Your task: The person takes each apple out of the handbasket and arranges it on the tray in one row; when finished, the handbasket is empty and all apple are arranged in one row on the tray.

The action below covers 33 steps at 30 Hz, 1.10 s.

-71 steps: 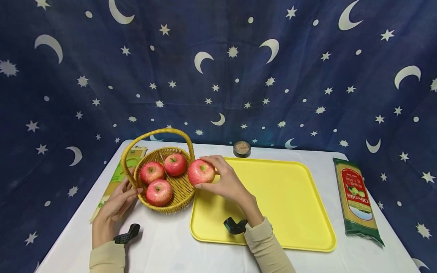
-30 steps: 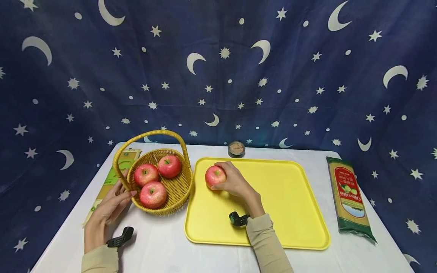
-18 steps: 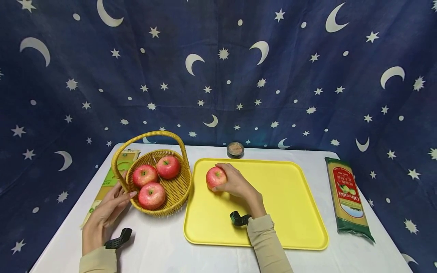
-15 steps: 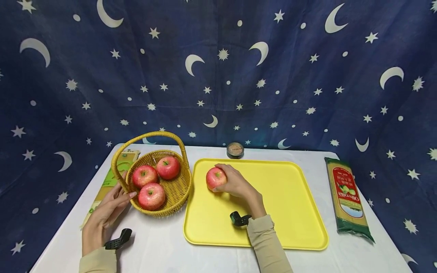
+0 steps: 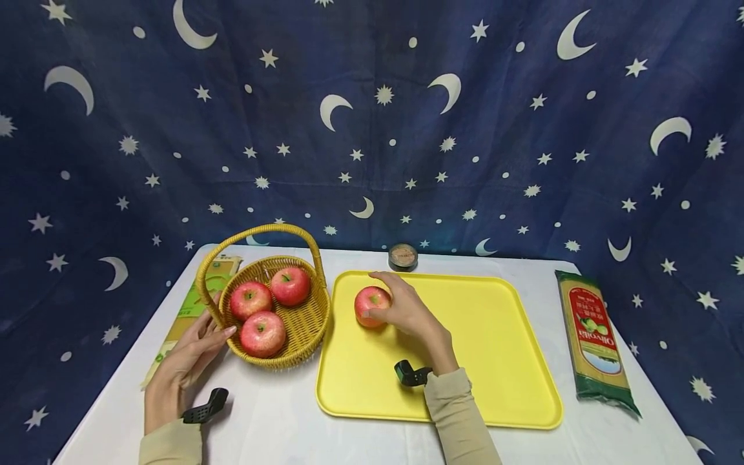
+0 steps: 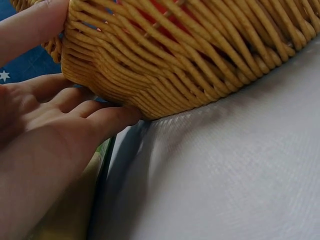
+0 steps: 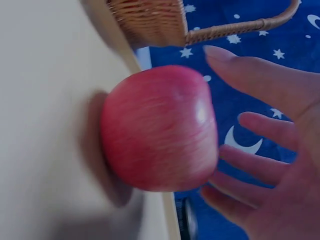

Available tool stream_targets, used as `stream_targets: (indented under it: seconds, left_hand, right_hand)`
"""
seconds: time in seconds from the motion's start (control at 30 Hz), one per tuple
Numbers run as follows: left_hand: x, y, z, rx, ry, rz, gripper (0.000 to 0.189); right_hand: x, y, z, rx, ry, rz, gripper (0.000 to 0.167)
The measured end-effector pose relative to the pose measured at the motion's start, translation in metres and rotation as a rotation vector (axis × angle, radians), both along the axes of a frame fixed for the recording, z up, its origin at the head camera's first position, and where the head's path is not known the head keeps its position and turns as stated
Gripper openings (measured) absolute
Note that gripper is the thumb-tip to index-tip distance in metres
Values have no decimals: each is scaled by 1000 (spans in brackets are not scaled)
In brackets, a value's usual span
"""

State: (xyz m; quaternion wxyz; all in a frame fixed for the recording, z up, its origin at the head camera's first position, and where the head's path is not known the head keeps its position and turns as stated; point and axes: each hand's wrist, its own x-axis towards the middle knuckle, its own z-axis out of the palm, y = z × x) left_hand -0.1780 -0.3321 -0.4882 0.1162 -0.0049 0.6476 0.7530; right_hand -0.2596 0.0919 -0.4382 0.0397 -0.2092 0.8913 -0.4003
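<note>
A red apple [image 5: 372, 306] rests on the left part of the yellow tray [image 5: 465, 361]. My right hand [image 5: 409, 313] is beside it, thumb and fingers spread; in the right wrist view the thumb stands off the apple's skin and the lower fingertips are right at its side. A wicker basket [image 5: 305, 323] with an arched handle stands left of the tray, holding three more apples, one of them a red apple [image 5: 263, 334] at the front. My left hand [image 5: 188, 358] holds the basket's left side, the thumb at the rim and the fingers against the lower weave [image 6: 165, 95].
A green and tan packet [image 5: 192, 303] lies behind the left hand, partly under the basket's side in this view. A small round tin [image 5: 403, 257] sits behind the tray. An Olivoilà pasta bag [image 5: 595, 342] lies at the right. A star-patterned curtain [image 5: 372, 129] hangs behind.
My right hand carried the apple from beside the basket's rim onto the tray, then its fingers loosened and spread away from it. The left hand stays at the basket.
</note>
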Motion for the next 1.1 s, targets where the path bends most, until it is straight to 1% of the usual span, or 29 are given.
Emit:
stream_targets:
  seconds: [0.1,0.13,0.23,0.3,0.43,0.57,0.63,0.7,0.77,0.83,0.93,0.97,1.03,1.07,1.1]
  left_hand:
    - [-2,3,-3,38,85,-46,93]
    - [-2,3,-4,49,101,-53,93]
    - [-3,7,-5,59,123,-61,93]
    - [-5,10,-6,57,121,-60,93]
    - [-7,13,-6,37,107,-54,94]
    - [-8,14,-5,32,99,-58,95]
    - [-9,14,-5,35,109,-68,94]
    - [-10,14,-4,34,115,-76,95]
    - [-9,15,-2,13,95,-69,95]
    - [-7,14,0,-21,55,-48,96]
    - [-5,13,5,-85,-47,3,101]
    - [-4,12,6,-93,-72,16,102]
    - [-5,12,8,-97,-92,25,104]
    - [-5,13,7,-89,-87,19,104]
    - [-5,13,6,-75,-62,7,102]
  right_hand:
    - [3,-1,7,-52,61,-23,69]
    - [4,-2,9,-68,86,-27,68]
    - [6,-8,13,-116,149,-21,64]
    - [8,-14,14,-140,169,2,62]
    - [14,-31,14,-144,163,71,60]
    - [19,-52,16,-163,101,158,61]
    - [20,-61,17,-172,63,197,61]
    - [20,-69,17,-152,42,224,62]
    - [20,-78,17,-118,31,251,64]
    - [19,-88,16,-73,25,277,66]
    - [18,-103,15,-30,9,321,69]
    - [17,-107,14,-14,8,333,69]
    - [17,-115,12,16,7,352,69]
    - [17,-119,12,33,7,361,67]
    - [17,-122,11,49,7,367,67]
